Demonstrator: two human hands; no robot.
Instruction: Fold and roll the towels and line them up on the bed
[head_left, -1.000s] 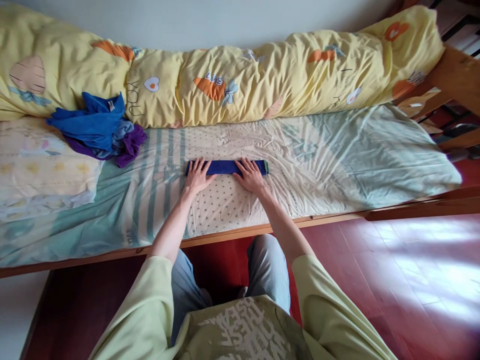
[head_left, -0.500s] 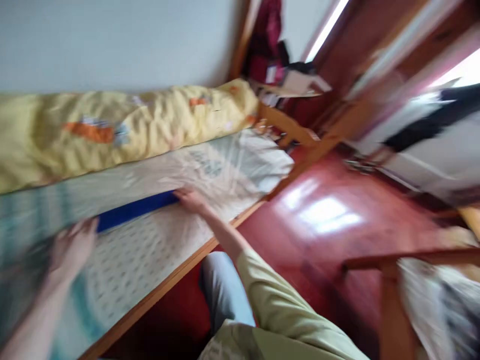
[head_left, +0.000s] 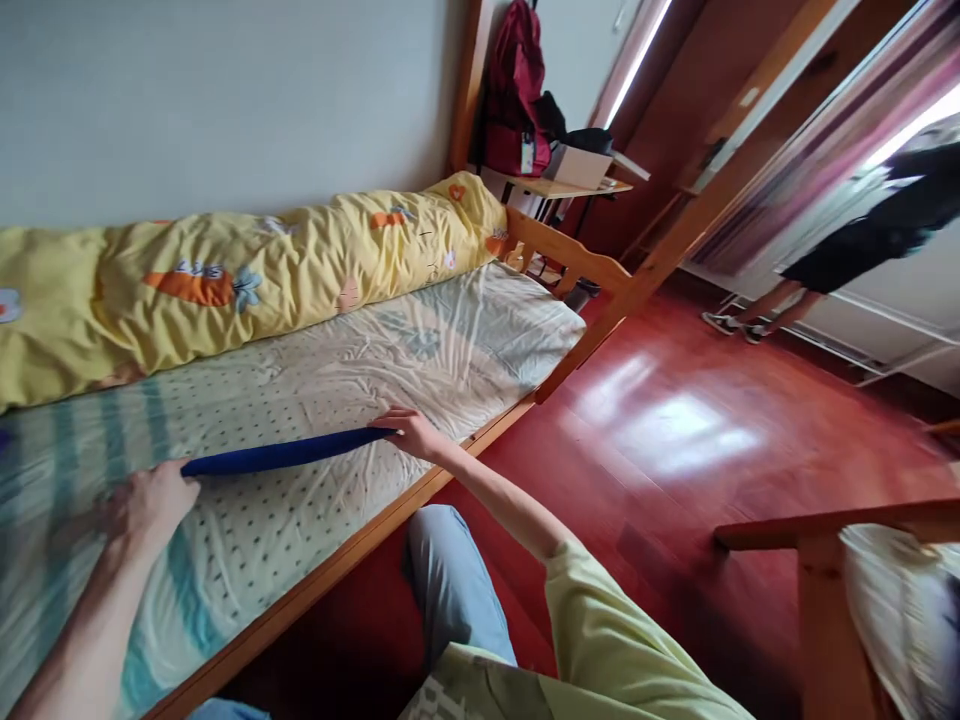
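My left hand (head_left: 156, 505) and my right hand (head_left: 415, 436) are taking opposite ends of a long, narrow, dark-blue strip of folded fabric (head_left: 289, 453), which is spanning the space between them over a mattress in a pale sheet with dots and teal stripes (head_left: 259, 560). The strip's long axis is running crosswise in front of me, from hand to hand, its right end sitting somewhat higher in the view than its left and its middle bowing gently. From my left hand the strip is extending rightward; from my right hand it is extending leftward, so neither hand is lying nearer, each one touching its own end. My right hand is pinching its end, the fingers lying over the top and the thumb coming from beneath. My left hand is curling inward, apparently pinching its end with the thumb side, though its fingertips are partly hiding from view. The strip appears to be hanging just above the sheet, but I cannot tell whether any part is touching it. The wooden bed rail (head_left: 352, 557) is slanting across the near side at a steeper angle than the strip, so the right end is lying closer to the rail than the left. Beyond the strip, a rolled yellow quilt with carrot prints (head_left: 300, 265) is running along the wall side.
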